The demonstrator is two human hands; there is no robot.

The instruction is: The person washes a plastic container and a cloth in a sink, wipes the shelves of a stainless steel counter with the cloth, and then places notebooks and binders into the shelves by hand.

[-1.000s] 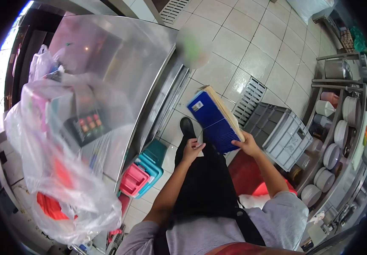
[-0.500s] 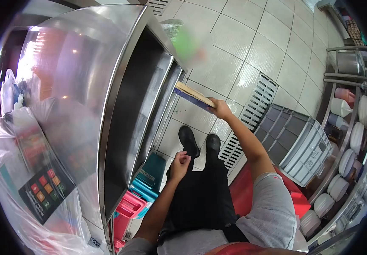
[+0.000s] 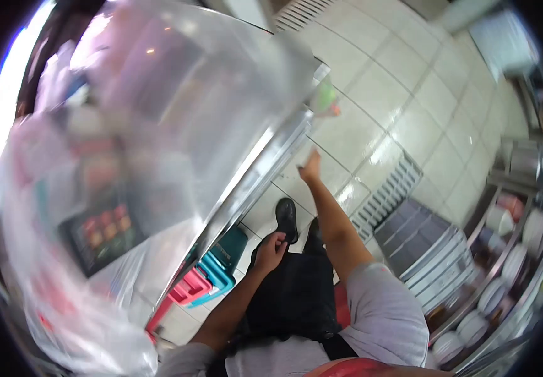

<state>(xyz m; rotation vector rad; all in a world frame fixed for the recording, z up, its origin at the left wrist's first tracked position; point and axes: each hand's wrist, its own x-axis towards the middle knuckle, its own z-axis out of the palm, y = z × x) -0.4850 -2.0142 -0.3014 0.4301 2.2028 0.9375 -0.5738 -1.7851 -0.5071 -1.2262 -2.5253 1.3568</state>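
Observation:
My right hand reaches out over the tiled floor beside the front edge of a steel counter. Its thumb stands apart from the fingers, and nothing shows in it; the hand is slightly blurred. My left hand hangs low in front of the black apron, its fingers curled in, with no object visible in them. On top of the counter lie clear plastic bags, and a black card with coloured squares shows through the plastic.
Below the counter are a teal container and a pink one. To the right stands a grey crate by a floor drain grate. Stacked white bowls fill a shelf at far right. A green item shows near the counter's corner.
The long pale-and-blue object in my right hand is gone from view, and that hand has opened. The counter's dark opening no longer shows. My view has shifted and the left hand stays curled.

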